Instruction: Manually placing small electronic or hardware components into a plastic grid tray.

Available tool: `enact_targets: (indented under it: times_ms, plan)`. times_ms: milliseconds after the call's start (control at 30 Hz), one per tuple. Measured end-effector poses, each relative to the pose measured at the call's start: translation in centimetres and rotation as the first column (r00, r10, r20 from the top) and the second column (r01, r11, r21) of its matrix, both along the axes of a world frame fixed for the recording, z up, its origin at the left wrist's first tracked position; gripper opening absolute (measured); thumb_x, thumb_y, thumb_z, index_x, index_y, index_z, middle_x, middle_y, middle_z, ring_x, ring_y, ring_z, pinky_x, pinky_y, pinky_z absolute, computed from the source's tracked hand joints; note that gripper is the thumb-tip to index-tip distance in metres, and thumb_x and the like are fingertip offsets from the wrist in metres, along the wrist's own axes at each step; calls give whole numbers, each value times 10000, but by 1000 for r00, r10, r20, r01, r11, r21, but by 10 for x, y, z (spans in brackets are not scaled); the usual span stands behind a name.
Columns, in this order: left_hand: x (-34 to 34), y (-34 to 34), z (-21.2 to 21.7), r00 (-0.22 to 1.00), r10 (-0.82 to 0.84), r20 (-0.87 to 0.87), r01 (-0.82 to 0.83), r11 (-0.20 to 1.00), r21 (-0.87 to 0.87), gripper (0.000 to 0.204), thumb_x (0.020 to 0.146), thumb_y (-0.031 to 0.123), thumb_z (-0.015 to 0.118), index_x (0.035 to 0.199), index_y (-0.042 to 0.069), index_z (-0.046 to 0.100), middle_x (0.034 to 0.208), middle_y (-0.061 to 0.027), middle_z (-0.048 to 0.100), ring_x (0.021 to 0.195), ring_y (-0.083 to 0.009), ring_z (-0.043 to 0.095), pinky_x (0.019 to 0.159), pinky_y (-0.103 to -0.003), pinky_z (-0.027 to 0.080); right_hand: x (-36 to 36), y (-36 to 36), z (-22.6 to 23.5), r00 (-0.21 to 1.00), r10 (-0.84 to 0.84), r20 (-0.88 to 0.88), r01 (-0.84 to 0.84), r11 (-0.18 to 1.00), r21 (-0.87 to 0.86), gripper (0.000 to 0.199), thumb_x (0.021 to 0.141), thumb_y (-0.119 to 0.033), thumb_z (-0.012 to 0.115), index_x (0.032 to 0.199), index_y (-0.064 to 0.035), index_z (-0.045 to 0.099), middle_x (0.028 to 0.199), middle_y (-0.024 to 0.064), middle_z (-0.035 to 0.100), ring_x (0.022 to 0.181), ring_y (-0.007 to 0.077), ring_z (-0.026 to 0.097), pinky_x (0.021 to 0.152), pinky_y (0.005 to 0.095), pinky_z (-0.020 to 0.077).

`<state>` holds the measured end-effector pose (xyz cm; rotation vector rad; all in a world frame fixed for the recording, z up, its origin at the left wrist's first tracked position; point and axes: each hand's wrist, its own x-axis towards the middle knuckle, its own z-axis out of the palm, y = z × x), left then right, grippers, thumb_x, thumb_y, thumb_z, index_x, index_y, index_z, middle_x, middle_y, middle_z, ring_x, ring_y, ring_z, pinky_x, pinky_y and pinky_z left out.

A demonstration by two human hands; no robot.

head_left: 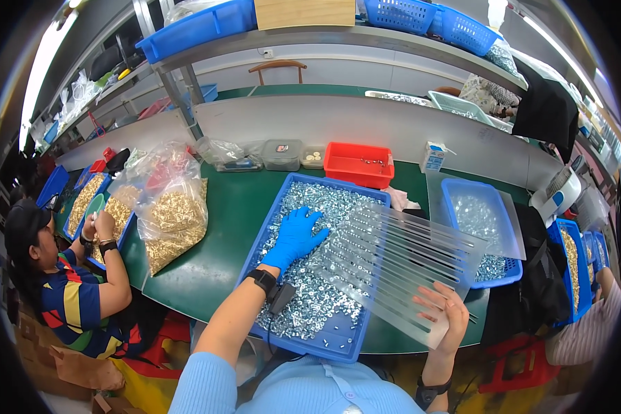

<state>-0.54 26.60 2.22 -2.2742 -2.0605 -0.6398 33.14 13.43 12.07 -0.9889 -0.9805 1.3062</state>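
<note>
A large blue tray [357, 343] full of small silvery metal parts [290, 324] lies in front of me on the green table. My left hand [295, 238], in a blue glove, rests on the parts with its fingers spread, holding nothing. My right hand [445, 314] is bare and grips the near right edge of a see-through slotted plastic sheet [414, 255]. The sheet slants over the tray's right side, and its left end reaches down to the parts. Long parallel slots run across it, and some of my right fingers show through the plastic.
Right of the tray stands a blue basket [493, 279] of similar parts under a see-through sheet. Behind are a red bin [359, 165] and lidded box [281, 155]. A bag of gold-coloured parts [176, 224] sits left, near a co-worker [69, 283]. A shelf [338, 43] crosses overhead.
</note>
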Motion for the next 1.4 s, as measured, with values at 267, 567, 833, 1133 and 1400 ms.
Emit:
enact_targets:
  times_ms: [267, 567, 833, 1133, 1400]
  plan:
    - [-11, -10, -7, 986, 104, 132, -102, 994, -25, 339, 792, 314, 639, 1036, 82, 599, 1076, -132, 586, 853, -249, 604, 704, -353, 483, -17, -6, -2, 999, 6, -35, -6, 1000, -4, 486, 850, -326, 482, 1157, 50, 502, 1034, 237, 616, 859, 303, 649, 630, 279, 510]
    - [47, -40, 36, 576, 51, 816, 202, 958, -203, 261, 789, 220, 675, 984, 51, 631, 816, -41, 632, 693, -98, 569, 617, -251, 463, -20, -7, -2, 999, 29, -36, -29, 1000, -9, 473, 861, -317, 476, 1173, 37, 487, 1067, 236, 604, 882, 304, 643, 643, 285, 509]
    - [71, -56, 67, 498, 36, 867, 300, 930, -211, 224, 811, 208, 661, 984, 71, 624, 825, -22, 611, 666, -84, 554, 589, -241, 452, -21, -6, -3, 998, 33, -47, -34, 999, -22, 465, 866, -314, 468, 1167, 40, 492, 1066, 238, 605, 883, 306, 643, 643, 286, 511]
    - [69, -74, 46, -442, 80, 894, -110, 984, -143, 176, 879, 278, 570, 874, 102, 575, 761, -1, 542, 697, -123, 543, 606, -270, 440, -22, -5, -4, 999, 19, -49, -21, 999, -30, 482, 866, -322, 471, 1174, 50, 488, 1064, 244, 603, 873, 306, 646, 631, 288, 517]
    - [80, -78, 56, -643, 16, 766, -69, 994, -79, 232, 908, 300, 523, 803, 94, 540, 729, -22, 527, 723, -164, 553, 656, -294, 453, -23, -7, -7, 999, 9, -46, -11, 1000, -29, 496, 865, -334, 483, 1175, 52, 486, 1061, 252, 600, 876, 309, 645, 628, 293, 522]
